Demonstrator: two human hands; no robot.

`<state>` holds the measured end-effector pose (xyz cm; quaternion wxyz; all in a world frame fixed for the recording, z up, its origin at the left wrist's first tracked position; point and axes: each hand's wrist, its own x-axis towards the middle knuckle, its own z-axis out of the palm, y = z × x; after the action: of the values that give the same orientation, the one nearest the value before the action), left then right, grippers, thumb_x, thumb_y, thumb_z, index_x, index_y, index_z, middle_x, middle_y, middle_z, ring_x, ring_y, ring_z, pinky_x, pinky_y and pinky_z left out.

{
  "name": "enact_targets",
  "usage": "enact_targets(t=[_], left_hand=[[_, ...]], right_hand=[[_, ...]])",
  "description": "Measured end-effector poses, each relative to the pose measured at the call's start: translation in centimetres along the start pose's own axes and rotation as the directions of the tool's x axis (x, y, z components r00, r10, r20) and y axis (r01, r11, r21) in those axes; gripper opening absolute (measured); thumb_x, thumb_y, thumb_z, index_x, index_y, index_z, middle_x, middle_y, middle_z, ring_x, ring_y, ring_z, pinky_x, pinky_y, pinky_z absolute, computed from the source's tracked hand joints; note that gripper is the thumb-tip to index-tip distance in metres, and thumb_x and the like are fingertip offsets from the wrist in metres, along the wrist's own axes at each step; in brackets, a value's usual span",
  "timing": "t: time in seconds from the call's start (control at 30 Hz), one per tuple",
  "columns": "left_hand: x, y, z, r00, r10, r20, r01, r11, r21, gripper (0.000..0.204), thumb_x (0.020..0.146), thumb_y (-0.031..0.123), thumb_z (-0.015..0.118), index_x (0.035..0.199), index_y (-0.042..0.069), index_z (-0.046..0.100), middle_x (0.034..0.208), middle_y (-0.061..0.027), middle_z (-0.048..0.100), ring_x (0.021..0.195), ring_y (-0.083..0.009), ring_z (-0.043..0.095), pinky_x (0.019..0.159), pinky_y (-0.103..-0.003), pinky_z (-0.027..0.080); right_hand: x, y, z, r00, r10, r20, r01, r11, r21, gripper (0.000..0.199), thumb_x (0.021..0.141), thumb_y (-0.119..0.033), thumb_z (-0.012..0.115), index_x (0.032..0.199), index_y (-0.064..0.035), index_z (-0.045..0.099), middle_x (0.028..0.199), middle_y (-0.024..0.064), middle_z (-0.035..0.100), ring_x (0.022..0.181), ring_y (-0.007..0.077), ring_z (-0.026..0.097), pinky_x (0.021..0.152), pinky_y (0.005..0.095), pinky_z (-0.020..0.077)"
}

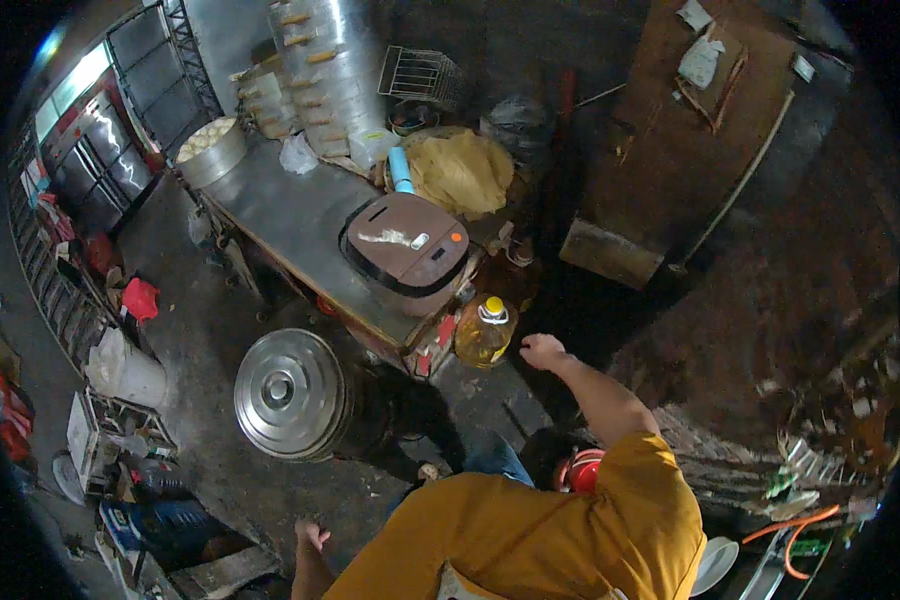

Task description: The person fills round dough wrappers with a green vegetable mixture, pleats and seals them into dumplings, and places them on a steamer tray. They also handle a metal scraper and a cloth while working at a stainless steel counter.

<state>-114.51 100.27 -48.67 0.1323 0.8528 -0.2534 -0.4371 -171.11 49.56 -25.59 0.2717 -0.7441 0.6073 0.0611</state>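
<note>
My right hand (542,350) reaches forward with bent fingers and holds nothing. It hovers just right of a plastic oil bottle with a yellow cap (485,332) that stands on the floor by the corner of a steel table (290,215). A brown rice cooker (407,245) sits shut on that table's near end. My left hand (310,535) hangs low at my side, fingers apart and empty, above the dark floor. I wear a yellow shirt.
A large steel pot with a lid (288,393) stands on the floor left of me. On the table's far end are stacked metal steamers (330,70), a tray of white buns (210,150) and a yellow sack (460,170). A wooden board (690,130) leans at right.
</note>
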Motion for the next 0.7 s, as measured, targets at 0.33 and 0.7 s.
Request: enact_targets(t=[0.33, 0.7], left_hand=[[-3.8, 18.7, 4.0, 0.75, -0.66, -0.042, 0.268, 0.362, -0.893, 0.043, 0.093, 0.019, 0.057, 0.134, 0.01, 0.047, 0.102, -0.0138, 0.055, 0.096, -0.0253, 0.059, 0.081, -0.043, 0.053], [-15.1, 29.3, 14.2, 0.532, -0.846, -0.048, 0.366, 0.281, -0.887, 0.044, 0.094, 0.027, 0.056, 0.134, 0.011, 0.048, 0.112, -0.0153, 0.058, 0.09, -0.0265, 0.061, 0.08, -0.051, 0.05]], right_hand=[[34.3, 0.7, -16.8, 0.897, -0.231, -0.377, 0.026, 0.879, -0.476, 0.036, 0.086, -0.036, 0.059, 0.108, -0.0078, 0.064, 0.117, 0.0169, 0.06, 0.104, 0.0375, 0.056, 0.092, 0.048, 0.0449], [53.9, -1.9, -27.7, 0.878, 0.156, -0.453, -0.034, 0.963, 0.266, 0.042, 0.09, -0.029, 0.051, 0.122, -0.0044, 0.06, 0.13, 0.0191, 0.056, 0.116, 0.0332, 0.055, 0.096, 0.0455, 0.045]])
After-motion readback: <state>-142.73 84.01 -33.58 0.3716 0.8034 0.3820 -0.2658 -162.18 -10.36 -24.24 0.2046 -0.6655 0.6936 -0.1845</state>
